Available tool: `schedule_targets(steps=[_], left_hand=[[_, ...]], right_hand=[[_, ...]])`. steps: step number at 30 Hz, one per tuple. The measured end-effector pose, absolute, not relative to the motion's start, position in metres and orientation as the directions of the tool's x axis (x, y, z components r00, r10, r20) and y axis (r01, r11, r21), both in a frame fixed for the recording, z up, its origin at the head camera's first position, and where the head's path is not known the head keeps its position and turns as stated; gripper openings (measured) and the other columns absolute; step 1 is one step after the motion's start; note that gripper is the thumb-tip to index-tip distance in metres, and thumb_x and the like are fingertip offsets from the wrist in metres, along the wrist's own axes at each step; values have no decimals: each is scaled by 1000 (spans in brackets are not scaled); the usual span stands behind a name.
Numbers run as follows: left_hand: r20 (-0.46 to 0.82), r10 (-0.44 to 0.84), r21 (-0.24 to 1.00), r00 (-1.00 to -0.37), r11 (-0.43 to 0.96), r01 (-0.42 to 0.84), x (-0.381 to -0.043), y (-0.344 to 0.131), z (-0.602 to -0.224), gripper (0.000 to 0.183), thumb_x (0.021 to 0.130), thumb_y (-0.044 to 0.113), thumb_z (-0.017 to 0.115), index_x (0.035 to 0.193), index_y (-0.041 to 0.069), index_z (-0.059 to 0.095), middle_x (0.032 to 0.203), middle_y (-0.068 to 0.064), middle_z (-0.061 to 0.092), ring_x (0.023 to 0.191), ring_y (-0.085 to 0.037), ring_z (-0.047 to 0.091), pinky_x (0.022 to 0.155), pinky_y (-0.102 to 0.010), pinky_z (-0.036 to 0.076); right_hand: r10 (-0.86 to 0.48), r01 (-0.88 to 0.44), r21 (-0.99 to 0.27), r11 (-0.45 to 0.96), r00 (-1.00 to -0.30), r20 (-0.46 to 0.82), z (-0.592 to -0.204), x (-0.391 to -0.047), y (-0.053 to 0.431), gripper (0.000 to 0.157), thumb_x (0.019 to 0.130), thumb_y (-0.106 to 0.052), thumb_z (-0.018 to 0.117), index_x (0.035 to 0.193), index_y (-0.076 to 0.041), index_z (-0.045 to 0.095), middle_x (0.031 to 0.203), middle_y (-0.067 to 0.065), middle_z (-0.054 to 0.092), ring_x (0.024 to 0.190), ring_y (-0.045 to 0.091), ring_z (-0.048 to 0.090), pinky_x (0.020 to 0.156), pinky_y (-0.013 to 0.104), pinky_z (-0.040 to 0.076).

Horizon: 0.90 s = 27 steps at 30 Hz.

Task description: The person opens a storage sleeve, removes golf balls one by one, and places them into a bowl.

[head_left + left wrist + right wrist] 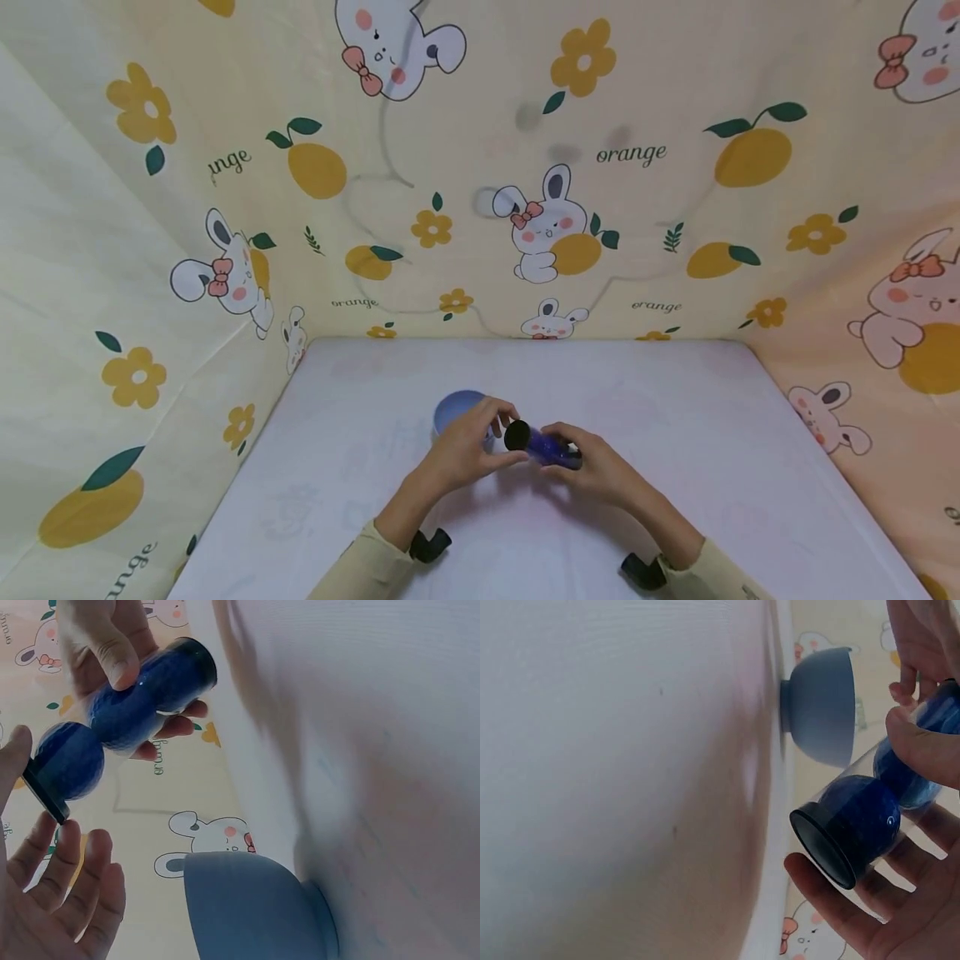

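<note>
A clear tube (546, 446) with black end caps and dark blue balls inside is held tilted above the table. My right hand (600, 471) grips it round the middle, thumb on one side and fingers on the other. At the opposite end my left hand (468, 446) pinches the black cap (46, 791) by its rim, between thumb and fingertips. The other black cap (823, 847) faces the table in the right wrist view. Behind the left hand stands a blue bowl (456, 406), partly hidden by that hand in the head view.
A white-covered table (337, 500) lies under both hands. Cloth (480, 267) printed with rabbits, oranges and flowers hangs at the back and both sides. Black wrist pieces (431, 546) show at the sleeves.
</note>
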<state>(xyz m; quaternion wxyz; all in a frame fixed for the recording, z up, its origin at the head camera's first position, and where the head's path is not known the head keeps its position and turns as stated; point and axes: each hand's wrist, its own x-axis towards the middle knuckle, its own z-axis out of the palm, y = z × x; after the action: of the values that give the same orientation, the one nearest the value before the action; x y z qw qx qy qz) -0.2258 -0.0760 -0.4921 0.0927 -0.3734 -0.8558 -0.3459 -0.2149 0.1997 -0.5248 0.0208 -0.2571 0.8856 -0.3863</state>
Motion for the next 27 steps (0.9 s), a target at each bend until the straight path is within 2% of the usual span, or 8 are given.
schedule_targets(steps=[5, 11, 16, 22, 27], left_hand=[[385, 588, 574, -711, 450, 684, -225, -76, -493, 54, 92, 38, 88, 129, 21, 53, 111, 6, 57, 93, -19, 64, 74, -20, 52], [294, 637, 641, -713, 422, 641, -225, -76, -494, 49, 93, 37, 86, 120, 26, 47, 98, 5, 53, 80, -9, 56, 66, -18, 47], [263, 660, 642, -704, 425, 638, -225, -76, -492, 46, 92, 41, 85, 111, 26, 46, 88, 5, 54, 74, -3, 52, 63, -17, 43], [281, 672, 640, -686, 401, 655, -226, -75, -490, 43, 91, 42, 85, 108, 25, 49, 79, -2, 58, 67, 0, 49, 59, -17, 41], [305, 667, 614, -680, 408, 676, -226, -75, -488, 42, 89, 43, 86, 107, 25, 52, 81, 7, 57, 67, 1, 51, 59, -16, 43]], right_hand=[[-506, -426, -708, 563, -855, 112, -524, -212, 200, 52, 97, -37, 83, 142, -18, 63, 137, 4, 70, 120, 25, 68, 102, 52, 57], [-584, -439, -723, 533, -810, 61, -524, -210, 202, 50, 99, -45, 78, 142, -25, 61, 136, -3, 68, 121, 21, 66, 102, 47, 57], [-637, -468, -735, 491, -768, 63, -525, -207, 202, 52, 98, -44, 80, 142, -26, 60, 135, -4, 68, 120, 18, 66, 100, 38, 58], [-614, -495, -698, 517, -783, 101, -524, -205, 202, 54, 95, -44, 83, 141, -22, 64, 137, -1, 69, 121, 21, 68, 100, 38, 59], [-597, -493, -689, 531, -795, 108, -524, -203, 201, 53, 96, -39, 84, 141, -20, 65, 137, 1, 70, 120, 21, 69, 99, 38, 60]])
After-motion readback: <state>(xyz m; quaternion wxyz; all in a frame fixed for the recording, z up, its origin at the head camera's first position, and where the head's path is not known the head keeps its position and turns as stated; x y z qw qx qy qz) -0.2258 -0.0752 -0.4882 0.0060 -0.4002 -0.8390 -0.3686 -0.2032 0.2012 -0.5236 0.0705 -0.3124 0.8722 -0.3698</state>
